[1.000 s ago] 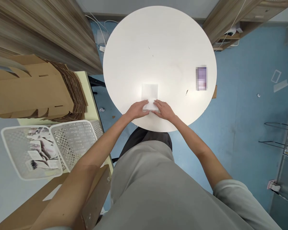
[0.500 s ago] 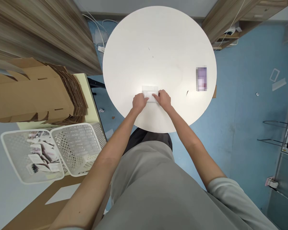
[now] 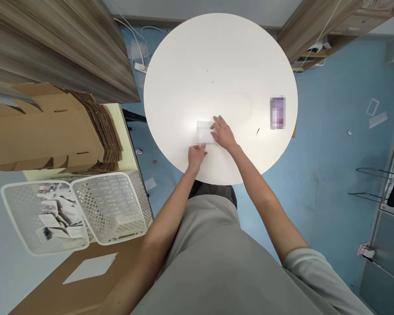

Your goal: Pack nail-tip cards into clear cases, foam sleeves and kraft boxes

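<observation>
A small white folded packet (image 3: 204, 130) lies on the round white table (image 3: 216, 57), near its front edge. My right hand (image 3: 222, 132) rests flat on the packet's right side, fingers stretched out. My left hand (image 3: 197, 155) sits just below the packet's near left corner, fingers curled in a pinch at the packet's edge; I cannot see whether it grips the edge.
A phone (image 3: 277, 112) lies at the table's right. To the left stand a stack of flat cardboard boxes (image 3: 49, 127) and two white perforated baskets (image 3: 75, 210) holding small packets. A cardboard sheet with a white label (image 3: 90, 267) lies below them. The floor is blue.
The packet was folded to about half its length. My left hand has drawn back toward me from the packet's left side, while my right hand has flattened on top of it.
</observation>
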Motion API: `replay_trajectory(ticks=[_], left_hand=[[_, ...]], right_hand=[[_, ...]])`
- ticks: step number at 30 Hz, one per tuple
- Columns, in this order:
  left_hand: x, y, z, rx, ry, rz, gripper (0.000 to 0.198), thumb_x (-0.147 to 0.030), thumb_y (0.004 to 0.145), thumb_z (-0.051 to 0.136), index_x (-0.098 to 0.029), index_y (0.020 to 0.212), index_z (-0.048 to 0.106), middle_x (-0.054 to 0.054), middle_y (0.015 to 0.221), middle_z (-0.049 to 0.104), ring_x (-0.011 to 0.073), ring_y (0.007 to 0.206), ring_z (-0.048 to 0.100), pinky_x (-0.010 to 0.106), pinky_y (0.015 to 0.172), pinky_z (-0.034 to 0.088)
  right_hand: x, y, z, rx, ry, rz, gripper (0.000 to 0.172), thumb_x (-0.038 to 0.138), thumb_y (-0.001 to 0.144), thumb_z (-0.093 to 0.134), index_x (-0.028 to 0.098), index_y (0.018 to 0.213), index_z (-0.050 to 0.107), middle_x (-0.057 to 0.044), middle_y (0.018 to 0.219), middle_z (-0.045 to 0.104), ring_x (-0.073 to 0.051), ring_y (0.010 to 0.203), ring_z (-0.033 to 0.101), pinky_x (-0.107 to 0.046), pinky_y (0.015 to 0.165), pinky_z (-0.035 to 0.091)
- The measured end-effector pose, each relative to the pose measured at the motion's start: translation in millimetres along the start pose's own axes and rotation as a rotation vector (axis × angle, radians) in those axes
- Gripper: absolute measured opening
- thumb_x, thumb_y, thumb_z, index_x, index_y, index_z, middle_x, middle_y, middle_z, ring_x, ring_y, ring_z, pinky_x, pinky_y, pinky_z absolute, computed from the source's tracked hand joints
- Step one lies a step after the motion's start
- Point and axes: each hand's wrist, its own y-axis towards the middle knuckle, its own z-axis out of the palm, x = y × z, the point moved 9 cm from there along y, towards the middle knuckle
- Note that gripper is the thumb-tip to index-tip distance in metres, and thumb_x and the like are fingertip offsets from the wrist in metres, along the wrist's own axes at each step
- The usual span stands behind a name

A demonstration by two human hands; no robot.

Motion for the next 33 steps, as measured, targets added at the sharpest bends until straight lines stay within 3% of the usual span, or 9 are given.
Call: replay_trajectory(ticks=[1,3,7,11,15,20,23,29,33], left_hand=[[8.2,-4.1,7.6,-0.027,-0.227,-0.101,0.028,-0.035,0.115,0.054,-0.015,0.135,0.057,0.021,0.131,0.073,0.0250,0.112,0.080,0.040,0.100,0.062],[10.1,-8.0,19.5,-0.097,-0.442,-0.171,0.022,-0.028,0.108,0.068,-0.017,0.125,0.060,0.018,0.130,0.074,0.0229,0.116,0.078,0.038,0.105,0.060],[-2.3,-1.4,17.9,-0.190,-0.469,-0.147,0.018,-0.019,0.103,0.072,-0.018,0.118,0.060,0.015,0.128,0.073,0.0221,0.117,0.075,0.038,0.107,0.059],[-9.5,15.3,-18.2,-0.286,-0.336,-0.052,0.029,-0.014,0.099,0.074,-0.018,0.124,0.060,0.016,0.137,0.068,0.0227,0.113,0.074,0.038,0.103,0.059],[-19.2,42.9,-67.9,-0.362,-0.132,0.087,0.036,-0.011,0.096,0.074,-0.021,0.130,0.064,0.014,0.139,0.064,0.0258,0.118,0.071,0.041,0.107,0.057],[-30.1,74.9,-129.7,-0.439,0.011,0.160,0.036,-0.010,0.097,0.072,-0.021,0.130,0.067,0.013,0.133,0.065,0.0291,0.120,0.070,0.044,0.111,0.054],[-30.8,84.8,-149.6,-0.446,0.043,0.126,0.033,-0.012,0.100,0.072,-0.020,0.132,0.068,0.015,0.136,0.064,0.0277,0.114,0.071,0.041,0.109,0.054],[-33.1,90.4,-157.3,-0.435,0.120,0.000,0.043,-0.013,0.099,0.075,-0.016,0.141,0.064,0.020,0.140,0.065,0.0304,0.122,0.070,0.044,0.111,0.052],[-45.5,84.9,-146.0,-0.419,0.178,0.000,0.045,-0.018,0.101,0.073,-0.015,0.145,0.062,0.024,0.148,0.062,0.0381,0.134,0.065,0.053,0.115,0.050]], right_hand=[[-1.0,1.6,-0.3,0.012,0.025,-0.018,0.020,0.028,0.109,0.059,0.021,0.125,0.070,-0.016,0.166,0.058,-0.036,0.159,0.045,-0.059,0.125,0.047],[-1.6,4.2,0.0,0.050,0.051,-0.031,0.022,0.024,0.107,0.059,0.019,0.125,0.070,-0.017,0.150,0.068,-0.035,0.143,0.059,-0.057,0.121,0.050],[-4.9,1.3,-1.9,0.030,0.083,0.146,0.019,0.022,0.103,0.063,0.018,0.119,0.073,-0.014,0.130,0.077,-0.032,0.120,0.069,-0.050,0.112,0.053],[-4.5,-12.7,2.4,-0.130,0.193,0.442,0.017,0.031,0.104,0.068,0.019,0.113,0.075,-0.012,0.126,0.079,-0.028,0.111,0.073,-0.042,0.102,0.056],[18.5,3.4,20.7,-0.182,0.258,0.549,0.017,0.035,0.105,0.067,0.020,0.105,0.073,-0.011,0.114,0.079,-0.026,0.099,0.073,-0.039,0.095,0.055],[64.7,66.5,29.5,-0.156,0.213,0.462,0.012,0.030,0.107,0.064,0.020,0.104,0.069,-0.011,0.116,0.074,-0.025,0.099,0.070,-0.038,0.095,0.053],[82.1,92.1,30.9,-0.095,0.193,0.418,0.010,0.026,0.109,0.062,0.020,0.102,0.067,-0.010,0.115,0.072,-0.024,0.096,0.068,-0.036,0.089,0.053],[90.1,100.8,26.2,0.050,0.080,0.440,0.011,0.029,0.112,0.059,0.020,0.113,0.067,-0.012,0.119,0.071,-0.027,0.105,0.071,-0.037,0.088,0.056],[102.5,95.1,16.1,0.158,-0.061,0.347,0.021,0.027,0.114,0.053,0.018,0.128,0.066,-0.017,0.135,0.067,-0.029,0.109,0.074,-0.040,0.093,0.058]])
